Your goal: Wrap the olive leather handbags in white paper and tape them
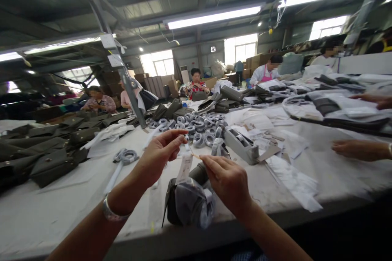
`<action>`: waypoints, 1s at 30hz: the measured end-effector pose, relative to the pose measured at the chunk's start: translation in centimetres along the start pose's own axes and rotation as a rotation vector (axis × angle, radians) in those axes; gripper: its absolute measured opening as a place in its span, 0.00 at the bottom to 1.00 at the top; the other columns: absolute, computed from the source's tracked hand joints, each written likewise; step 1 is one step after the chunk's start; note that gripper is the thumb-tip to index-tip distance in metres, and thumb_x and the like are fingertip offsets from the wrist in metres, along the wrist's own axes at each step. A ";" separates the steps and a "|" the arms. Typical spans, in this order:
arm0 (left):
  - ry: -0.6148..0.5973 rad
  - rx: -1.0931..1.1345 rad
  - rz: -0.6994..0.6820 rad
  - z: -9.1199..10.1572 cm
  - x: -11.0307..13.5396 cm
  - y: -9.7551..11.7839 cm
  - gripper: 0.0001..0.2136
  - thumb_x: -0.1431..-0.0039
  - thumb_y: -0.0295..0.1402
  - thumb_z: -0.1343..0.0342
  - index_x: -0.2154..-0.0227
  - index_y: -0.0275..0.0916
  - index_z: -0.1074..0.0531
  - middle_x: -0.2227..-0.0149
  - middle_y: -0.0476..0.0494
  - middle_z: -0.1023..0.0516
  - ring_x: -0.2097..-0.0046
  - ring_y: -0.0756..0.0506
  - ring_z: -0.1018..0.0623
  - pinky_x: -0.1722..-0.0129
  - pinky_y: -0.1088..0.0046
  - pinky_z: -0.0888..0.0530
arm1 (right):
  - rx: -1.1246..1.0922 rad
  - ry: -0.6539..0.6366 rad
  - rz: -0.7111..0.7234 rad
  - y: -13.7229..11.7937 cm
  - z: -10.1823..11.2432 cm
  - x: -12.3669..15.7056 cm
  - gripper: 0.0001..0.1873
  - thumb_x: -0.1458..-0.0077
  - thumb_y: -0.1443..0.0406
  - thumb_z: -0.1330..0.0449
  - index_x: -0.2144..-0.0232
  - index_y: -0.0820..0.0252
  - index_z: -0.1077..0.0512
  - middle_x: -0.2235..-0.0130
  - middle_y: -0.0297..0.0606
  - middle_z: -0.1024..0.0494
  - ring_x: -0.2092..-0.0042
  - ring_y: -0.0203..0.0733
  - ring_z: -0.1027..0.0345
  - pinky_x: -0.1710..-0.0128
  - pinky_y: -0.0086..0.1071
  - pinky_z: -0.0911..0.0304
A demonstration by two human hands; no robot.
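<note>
My left hand [163,151] pinches one end of a thin cord [192,153] between thumb and fingers. At the cord's other end my right hand [228,177] closes its fingertips. A pale printed hang tag [185,166] hangs just under the cord, in front of a dark grey bag [172,208]. This bag stands near the table's front edge, below both hands. Something grey in clear plastic wrap [191,202] lies against its front and hides part of it. Fine detail of the cord near the fingertips is too small to tell.
Wrapped strap coils [199,126] are heaped behind my hands, with a tape dispenser [241,144] to their right. Dark bags [52,163] pile up at left. A metal post [133,94] rises from the table [131,216]. Another person's hands [361,149] reach in from the right.
</note>
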State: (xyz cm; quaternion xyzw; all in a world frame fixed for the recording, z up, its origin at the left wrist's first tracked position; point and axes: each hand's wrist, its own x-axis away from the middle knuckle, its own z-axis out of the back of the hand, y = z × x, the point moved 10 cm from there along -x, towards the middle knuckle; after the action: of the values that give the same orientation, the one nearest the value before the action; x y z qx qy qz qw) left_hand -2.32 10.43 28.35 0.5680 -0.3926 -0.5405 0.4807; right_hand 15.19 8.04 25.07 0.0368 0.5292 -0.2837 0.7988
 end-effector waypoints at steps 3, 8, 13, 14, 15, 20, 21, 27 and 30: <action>0.003 0.039 0.012 -1.0 0.5 0.0 0.16 0.48 0.40 0.33 0.57 0.41 0.22 0.65 0.47 0.23 0.76 0.57 0.36 0.78 0.82 0.39 | 0.027 0.018 0.015 -0.4 0.4 0.4 0.15 0.37 0.72 0.45 0.51 0.61 0.24 0.54 0.41 0.18 0.56 0.44 0.23 0.55 0.35 0.31; -0.042 -0.033 -0.028 -2.7 1.0 -0.1 0.18 0.47 0.41 0.34 0.54 0.43 0.24 0.59 0.45 0.22 0.74 0.55 0.30 0.81 0.82 0.36 | 0.029 0.025 -0.003 -0.4 0.8 1.3 0.16 0.36 0.71 0.45 0.49 0.59 0.25 0.53 0.41 0.19 0.56 0.44 0.23 0.55 0.35 0.32; -0.024 -0.032 -0.058 -3.1 1.0 -0.4 0.16 0.46 0.42 0.35 0.56 0.42 0.23 0.61 0.45 0.21 0.76 0.56 0.31 0.83 0.82 0.37 | -0.031 0.016 -0.035 -0.6 0.6 2.5 0.18 0.37 0.71 0.45 0.47 0.56 0.26 0.52 0.41 0.19 0.55 0.44 0.23 0.54 0.36 0.31; -0.014 0.005 -0.056 -3.1 0.9 -0.4 0.16 0.46 0.41 0.35 0.56 0.43 0.23 0.61 0.45 0.21 0.76 0.56 0.31 0.82 0.82 0.37 | -0.047 0.012 -0.037 -0.7 0.6 2.7 0.19 0.37 0.71 0.46 0.46 0.55 0.26 0.52 0.42 0.19 0.55 0.45 0.23 0.55 0.36 0.31; -0.001 0.042 -0.049 -3.1 1.0 -0.4 0.16 0.47 0.41 0.34 0.56 0.42 0.23 0.62 0.46 0.21 0.76 0.56 0.31 0.81 0.82 0.36 | -0.073 0.008 -0.044 -0.7 0.5 3.0 0.19 0.36 0.71 0.46 0.45 0.55 0.27 0.52 0.41 0.19 0.54 0.45 0.23 0.54 0.37 0.31; 0.007 0.134 0.044 -3.8 1.3 -0.9 0.16 0.52 0.39 0.31 0.59 0.41 0.22 0.62 0.46 0.20 0.74 0.55 0.28 0.75 0.79 0.29 | -0.474 -0.025 -0.237 1.0 0.2 3.8 0.20 0.35 0.64 0.45 0.42 0.52 0.30 0.47 0.42 0.22 0.45 0.47 0.28 0.44 0.41 0.34; -0.017 0.137 0.069 -4.3 1.4 -1.2 0.16 0.51 0.39 0.31 0.59 0.42 0.22 0.61 0.45 0.20 0.74 0.55 0.27 0.73 0.78 0.27 | -0.583 -0.037 -0.294 1.3 -0.2 3.7 0.23 0.35 0.61 0.45 0.39 0.53 0.34 0.43 0.43 0.25 0.42 0.48 0.32 0.41 0.42 0.36; -0.154 0.131 0.117 -6.2 1.6 -2.4 0.16 0.47 0.40 0.33 0.56 0.42 0.23 0.59 0.43 0.20 0.66 0.49 0.22 0.65 0.74 0.24 | -0.965 -0.056 -0.634 2.9 -3.1 3.2 0.31 0.43 0.54 0.36 0.40 0.56 0.34 0.56 0.42 0.19 0.52 0.47 0.24 0.50 0.39 0.30; -0.217 0.037 0.090 -5.7 1.6 -2.9 0.18 0.45 0.40 0.35 0.52 0.42 0.25 0.59 0.43 0.20 0.63 0.48 0.21 0.60 0.71 0.24 | -1.107 -0.076 -0.863 3.7 -4.2 5.0 0.19 0.44 0.51 0.36 0.58 0.60 0.23 0.71 0.36 0.21 0.70 0.39 0.25 0.69 0.30 0.29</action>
State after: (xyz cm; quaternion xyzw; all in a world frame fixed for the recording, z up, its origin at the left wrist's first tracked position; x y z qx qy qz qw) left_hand 3.30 10.22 24.87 0.4969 -0.4771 -0.5694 0.4486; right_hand 14.91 10.57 18.05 -0.5985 0.5350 -0.2655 0.5339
